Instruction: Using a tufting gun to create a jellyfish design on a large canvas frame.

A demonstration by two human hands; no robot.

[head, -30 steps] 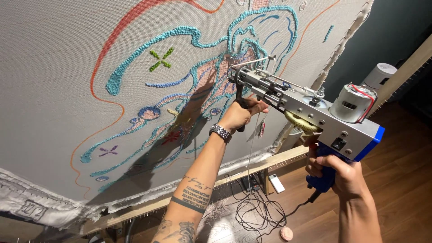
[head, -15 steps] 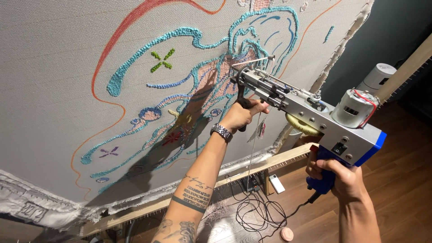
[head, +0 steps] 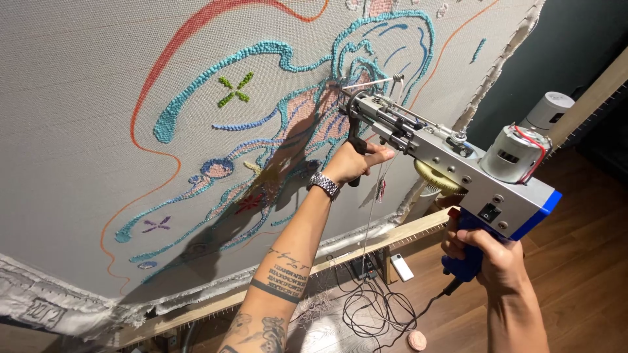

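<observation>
Gripping the black front handle (head: 355, 145), the left hand (head: 353, 163) steadies the tufting gun (head: 451, 170) at the stretched cloth (head: 78, 98); the right hand (head: 487, 252) is closed around the blue grip. Uneven pressure could tear cloth, and the power cord (head: 373, 307) might snag. Bare cloth lies leftward; the wooden frame (head: 392, 235) borders below.

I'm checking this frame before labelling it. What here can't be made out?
- Needle tip of the tufting gun, head view: the gun's own front hides where it meets the cloth.
- Trigger: covered by the right hand.
- Front handle: mostly wrapped by the left hand.
- Design top: cut off by the upper edge.
- Cable end: lost under the frame.
</observation>
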